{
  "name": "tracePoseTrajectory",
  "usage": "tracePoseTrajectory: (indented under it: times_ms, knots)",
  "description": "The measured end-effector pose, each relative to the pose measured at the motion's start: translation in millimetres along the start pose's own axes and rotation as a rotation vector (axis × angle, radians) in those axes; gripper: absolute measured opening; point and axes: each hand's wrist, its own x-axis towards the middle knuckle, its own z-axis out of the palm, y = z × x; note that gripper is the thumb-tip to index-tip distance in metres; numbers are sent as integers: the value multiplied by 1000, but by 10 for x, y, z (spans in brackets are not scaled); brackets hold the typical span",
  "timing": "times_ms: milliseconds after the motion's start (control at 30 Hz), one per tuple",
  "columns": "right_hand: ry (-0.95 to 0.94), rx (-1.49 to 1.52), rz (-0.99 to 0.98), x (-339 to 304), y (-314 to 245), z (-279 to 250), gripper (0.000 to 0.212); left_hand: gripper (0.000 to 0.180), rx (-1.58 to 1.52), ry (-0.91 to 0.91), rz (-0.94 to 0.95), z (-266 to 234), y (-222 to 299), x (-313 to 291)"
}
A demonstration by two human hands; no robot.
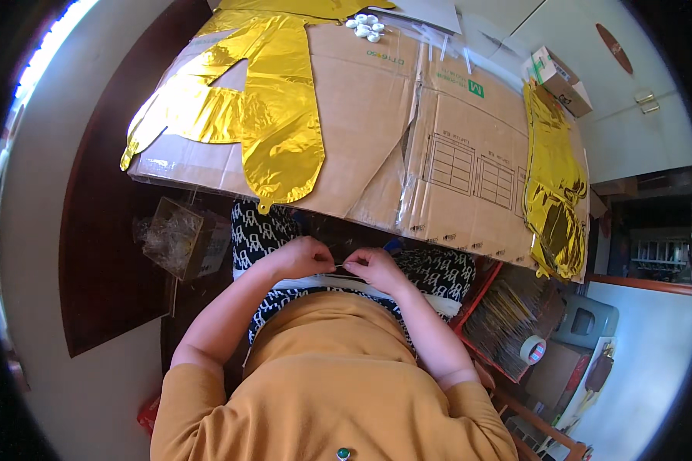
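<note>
My left hand (306, 258) and my right hand (374, 270) are close together over my lap, fingertips pinched. Between them runs a short, thin pale strand (339, 266), too small to tell its kind. Both hands are just in front of the near edge of a cardboard surface (361, 146). A flat gold foil balloon (281, 131), shaped like a letter A, lies on its left part, its rounded end at the near edge. More gold foil (553, 184) lies along the right edge. A white band (346, 284) crosses my lap below the hands.
Small white rolls (365, 28) and thin white sticks (446, 48) lie at the far edge, with a small box (559, 81) at far right. Below right, a red-edged crate (507, 323) holds clear packets and a tape roll (533, 350). An open carton (178, 238) stands left.
</note>
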Motion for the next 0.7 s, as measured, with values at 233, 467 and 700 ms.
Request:
tracePoseTrajectory:
  times_ms: [233,467,700]
  knots:
    - [-3,9,-42,26,98,36,23,22,-12,8,2,-33,-2,-4]
    - [-15,22,-16,28,113,46,24,21,-7,22,21,-53,21,-18]
    - [-127,-84,3,23,87,17,25,20,81,110,98,-37,43,7]
